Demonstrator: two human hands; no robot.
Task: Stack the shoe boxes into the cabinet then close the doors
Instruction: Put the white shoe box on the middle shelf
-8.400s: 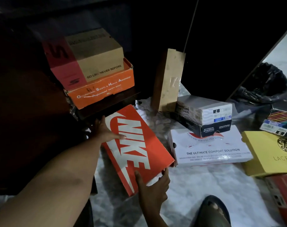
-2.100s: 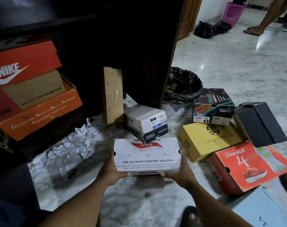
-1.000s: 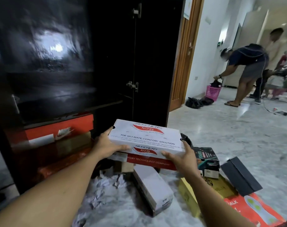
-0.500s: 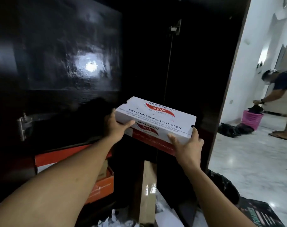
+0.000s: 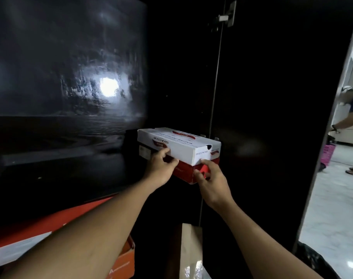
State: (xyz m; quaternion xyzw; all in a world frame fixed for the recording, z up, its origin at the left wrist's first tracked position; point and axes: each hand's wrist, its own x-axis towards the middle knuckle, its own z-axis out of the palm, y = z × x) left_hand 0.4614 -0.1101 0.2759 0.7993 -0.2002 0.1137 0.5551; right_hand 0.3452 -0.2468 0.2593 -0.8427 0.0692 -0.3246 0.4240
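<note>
- The left grip point(image 5: 161, 168) was clenched on the near long side of the white shoe box point(image 5: 179, 144), with its thumb up on the lid's edge and its fingers curled against the red base
- The right grip point(image 5: 210, 178) pinched the box's near corner, a fingertip on the white lid and the thumb on the red base
- The box was at the middle of the frame, roughly level, before the dark cabinet point(image 5: 71, 137); whether its far end rested on a shelf could not be told
- Its long axis ran from that near corner away toward the upper left, so the box lay ahead of both grips, and a push along that line looked like the coming move
- The left grip was the nearer to the opening, while the right sat toward the door point(image 5: 272, 117)
- An orange box point(image 5: 30, 234) lay in the cabinet at lower left
</note>
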